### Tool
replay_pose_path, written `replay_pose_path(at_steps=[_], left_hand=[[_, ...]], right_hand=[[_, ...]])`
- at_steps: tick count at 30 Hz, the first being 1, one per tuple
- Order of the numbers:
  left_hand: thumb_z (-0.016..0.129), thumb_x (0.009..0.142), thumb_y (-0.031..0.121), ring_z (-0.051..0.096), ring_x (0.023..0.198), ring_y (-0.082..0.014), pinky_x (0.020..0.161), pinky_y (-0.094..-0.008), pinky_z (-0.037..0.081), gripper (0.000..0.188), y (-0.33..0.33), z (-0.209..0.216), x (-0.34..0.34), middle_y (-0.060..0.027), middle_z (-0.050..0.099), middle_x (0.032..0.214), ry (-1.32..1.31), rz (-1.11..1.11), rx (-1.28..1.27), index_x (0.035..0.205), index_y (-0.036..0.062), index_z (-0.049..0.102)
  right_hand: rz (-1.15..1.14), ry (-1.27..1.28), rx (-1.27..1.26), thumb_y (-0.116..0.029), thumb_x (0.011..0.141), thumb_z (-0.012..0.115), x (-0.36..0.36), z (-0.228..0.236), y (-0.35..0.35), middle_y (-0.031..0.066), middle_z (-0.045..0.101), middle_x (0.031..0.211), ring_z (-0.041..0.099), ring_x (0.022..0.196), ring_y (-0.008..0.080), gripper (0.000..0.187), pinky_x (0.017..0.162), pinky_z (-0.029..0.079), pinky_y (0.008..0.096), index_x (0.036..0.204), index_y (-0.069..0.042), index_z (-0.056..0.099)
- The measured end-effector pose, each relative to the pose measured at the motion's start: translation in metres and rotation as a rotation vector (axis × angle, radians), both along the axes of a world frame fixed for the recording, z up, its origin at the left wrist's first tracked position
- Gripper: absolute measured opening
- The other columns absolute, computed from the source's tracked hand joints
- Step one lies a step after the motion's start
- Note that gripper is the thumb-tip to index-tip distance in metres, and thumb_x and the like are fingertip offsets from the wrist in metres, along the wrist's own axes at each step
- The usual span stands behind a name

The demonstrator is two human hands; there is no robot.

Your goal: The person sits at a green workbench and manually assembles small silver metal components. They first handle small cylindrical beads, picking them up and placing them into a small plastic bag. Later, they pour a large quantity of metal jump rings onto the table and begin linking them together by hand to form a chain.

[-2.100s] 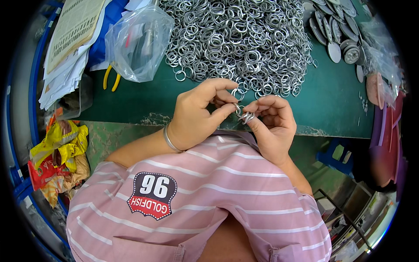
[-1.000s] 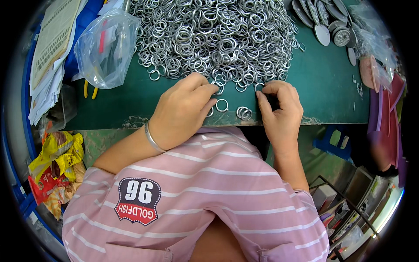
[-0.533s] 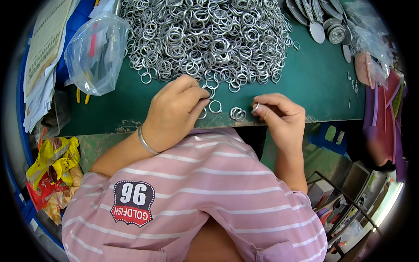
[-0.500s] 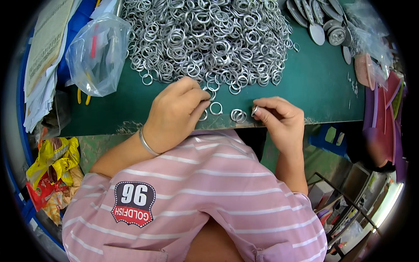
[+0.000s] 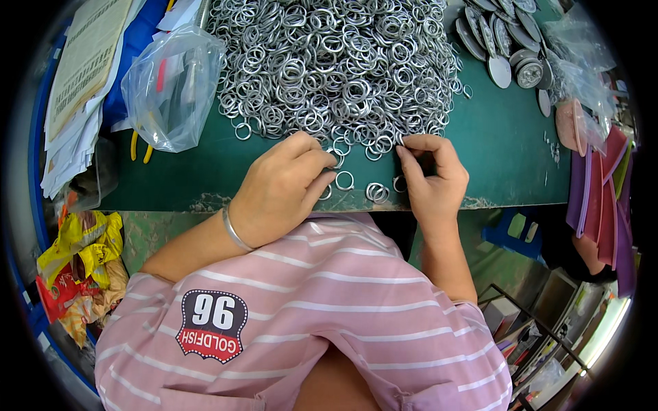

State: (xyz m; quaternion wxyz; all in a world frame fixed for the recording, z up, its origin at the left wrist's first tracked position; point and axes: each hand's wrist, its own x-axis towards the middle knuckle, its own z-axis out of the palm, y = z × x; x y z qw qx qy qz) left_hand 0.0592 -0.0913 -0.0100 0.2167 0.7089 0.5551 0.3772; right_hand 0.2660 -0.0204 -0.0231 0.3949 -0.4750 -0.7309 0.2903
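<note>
A large heap of silver metal rings [image 5: 329, 68] covers the back of the green table. My left hand [image 5: 277, 188] rests on the table before the heap, fingers curled, its fingertips closed at a metal ring [image 5: 336, 159]. One loose ring [image 5: 344, 181] lies just right of its thumb, and another is partly covered by that thumb. My right hand [image 5: 436, 181] reaches the heap's front edge, thumb and forefinger pinched at a ring there, mostly hidden by the fingertips. Below that pinch a single ring [image 5: 399, 183] lies by the palm. Between the hands sits a small overlapping group of rings [image 5: 377, 192].
A clear plastic bag [image 5: 171, 96] and yellow-handled tool [image 5: 140, 147] lie at the left, near stacked papers [image 5: 79, 82]. Grey metal discs [image 5: 500, 68] are piled at the back right, with a pink container [image 5: 570, 125] nearby. The table's front edge [image 5: 493, 205] runs close to my body.
My right hand has let go of the ring it pinched near the front edge and moved away from me to the heap. My left hand stays almost in place.
</note>
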Motion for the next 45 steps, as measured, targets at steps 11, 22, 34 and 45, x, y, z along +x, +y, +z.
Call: replay_pose_path(at_steps=[11,22,34,45], left_hand=[[0.070,0.073,-0.003,0.060,0.067,-0.0184,0.058,-0.0273,0.049,0.019,0.015,0.013,0.013,-0.0099,0.061,0.086,-0.145,-0.072,-0.028,0.091,0.0009,0.065],[0.068,0.074,-0.005,0.062,0.064,-0.0145,0.058,-0.0235,0.049,0.010,0.015,0.009,0.016,-0.0090,0.064,0.076,-0.282,-0.021,-0.147,0.083,-0.0015,0.066],[0.068,0.074,-0.004,0.061,0.063,-0.0117,0.057,-0.0225,0.048,0.009,0.012,0.012,0.019,-0.0072,0.063,0.074,-0.393,0.026,-0.198,0.082,-0.0007,0.064],[0.069,0.073,0.000,0.060,0.063,-0.0193,0.056,-0.0287,0.047,0.014,0.013,0.006,0.012,-0.0086,0.062,0.072,-0.121,-0.150,-0.066,0.086,0.0014,0.065]], right_hand=[[0.124,0.635,-0.475,0.011,0.077,0.066,0.014,0.009,-0.002,0.0128,0.068,0.091,0.064,0.082,0.0131,0.018,0.074,0.052,0.0238,0.090,0.003,0.057],[0.155,-0.037,0.201,0.007,0.071,0.069,-0.004,0.006,0.012,0.0096,0.065,0.084,0.061,0.073,0.0219,0.016,0.065,0.049,0.0294,0.083,-0.001,0.062],[0.040,0.600,-0.655,0.005,0.083,0.063,0.011,0.017,0.011,0.0136,0.067,0.087,0.067,0.074,0.0184,0.015,0.062,0.055,0.0246,0.098,0.006,0.064],[0.109,0.188,-0.547,0.005,0.079,0.065,0.026,0.025,-0.002,0.0100,0.066,0.082,0.062,0.065,0.0142,0.012,0.057,0.050,0.0238,0.091,0.004,0.067]])
